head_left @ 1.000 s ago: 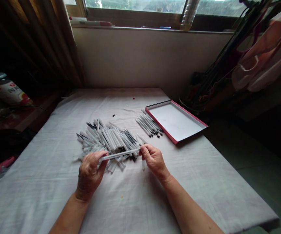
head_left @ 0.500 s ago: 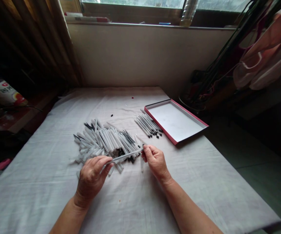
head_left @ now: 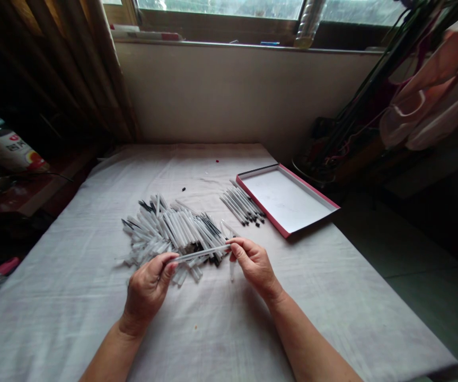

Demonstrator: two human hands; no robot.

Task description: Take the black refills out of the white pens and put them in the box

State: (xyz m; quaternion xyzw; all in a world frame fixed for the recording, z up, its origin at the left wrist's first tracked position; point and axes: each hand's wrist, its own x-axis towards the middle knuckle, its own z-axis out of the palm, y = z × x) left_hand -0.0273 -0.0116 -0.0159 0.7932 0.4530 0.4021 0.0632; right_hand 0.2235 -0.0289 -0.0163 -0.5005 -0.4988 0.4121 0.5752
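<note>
Between my two hands a slim whitish pen [head_left: 201, 254] is held nearly level, its right end slightly higher. My left hand [head_left: 149, 281] pinches its left end between thumb and fingers. At the other end my right hand [head_left: 253, 265] is closed on the pen's tip, and the fingers hide that end. Just behind the hands lies a loose pile of clear and white pen parts [head_left: 173, 228], some with black pieces among them. Further right, a row of pens with black ends [head_left: 240, 203] rests beside the shallow box lid.
The shallow red-edged lid [head_left: 288, 196] with a white inside lies at the table's right edge. A small black cap [head_left: 183, 189] and a tiny red piece [head_left: 217, 161] lie on the white cloth [head_left: 197, 350]. A labelled jar [head_left: 8, 146] stands at the left.
My left hand has shifted slightly left toward the pen's end, so more of the pen shows. The pen sits a little flatter. My right hand has hardly moved.
</note>
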